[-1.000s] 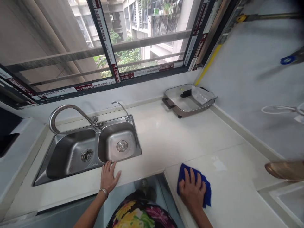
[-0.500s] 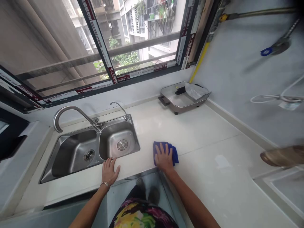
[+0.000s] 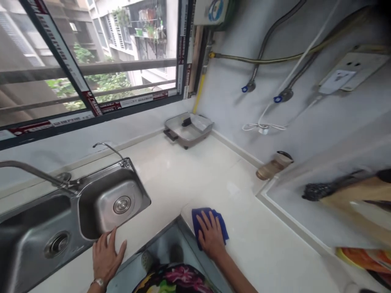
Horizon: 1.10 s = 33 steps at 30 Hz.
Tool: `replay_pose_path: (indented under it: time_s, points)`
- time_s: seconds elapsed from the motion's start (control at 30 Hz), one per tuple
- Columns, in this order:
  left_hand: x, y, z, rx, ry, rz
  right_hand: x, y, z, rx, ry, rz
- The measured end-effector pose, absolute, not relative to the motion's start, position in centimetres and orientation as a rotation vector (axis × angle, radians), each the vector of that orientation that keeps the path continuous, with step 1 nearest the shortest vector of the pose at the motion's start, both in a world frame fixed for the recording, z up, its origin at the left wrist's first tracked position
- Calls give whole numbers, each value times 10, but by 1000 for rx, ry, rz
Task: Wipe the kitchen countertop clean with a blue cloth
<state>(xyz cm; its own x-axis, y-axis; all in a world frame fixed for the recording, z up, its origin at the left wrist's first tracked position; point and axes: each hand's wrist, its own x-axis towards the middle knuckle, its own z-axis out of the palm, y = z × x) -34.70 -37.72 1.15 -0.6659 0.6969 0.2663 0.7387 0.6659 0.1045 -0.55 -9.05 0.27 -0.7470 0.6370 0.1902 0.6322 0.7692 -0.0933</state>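
Note:
My right hand (image 3: pixel 210 237) lies flat, fingers spread, on a blue cloth (image 3: pixel 224 228) that rests on the white countertop (image 3: pixel 183 175) near its inner corner. My left hand (image 3: pixel 105 255) lies flat with fingers apart on the counter's front edge, just in front of the right bowl of the steel double sink (image 3: pixel 88 185). It holds nothing. A bracelet shows at my left wrist.
A tall tap (image 3: pixel 33 173) and a thin small tap (image 3: pixel 110 148) stand behind the sink. A lidded electric pan (image 3: pixel 187 130) sits in the far corner under the window. A brown bottle (image 3: pixel 271 167) lies by the right wall near a raised white ledge (image 3: pixel 305 203).
My view has swung to the right. My right hand slid the blue cloth left across the counter and then back toward the inner corner. My left hand stayed by the sink.

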Motion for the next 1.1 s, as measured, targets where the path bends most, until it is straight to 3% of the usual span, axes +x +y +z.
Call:
replay_pose_path:
  time_s: [0.23,0.53,0.73,1.1]
  points:
    - [-366,-391,-1,-1352,-2626,-421,26,-117,-10,-1454,-2594,-99]
    - [-399,-423,-34,-1711,-2499,-677,-9,-112,-15,-1937,-2225,-108]
    - [-406,-457,-37,-1649,-2569,-759,-59,-89,-17,-1960,-1957,-35]
    - [-386,-541,-38,-860,-2675,-762,-220,-46,-3,-1711,-2283,77]
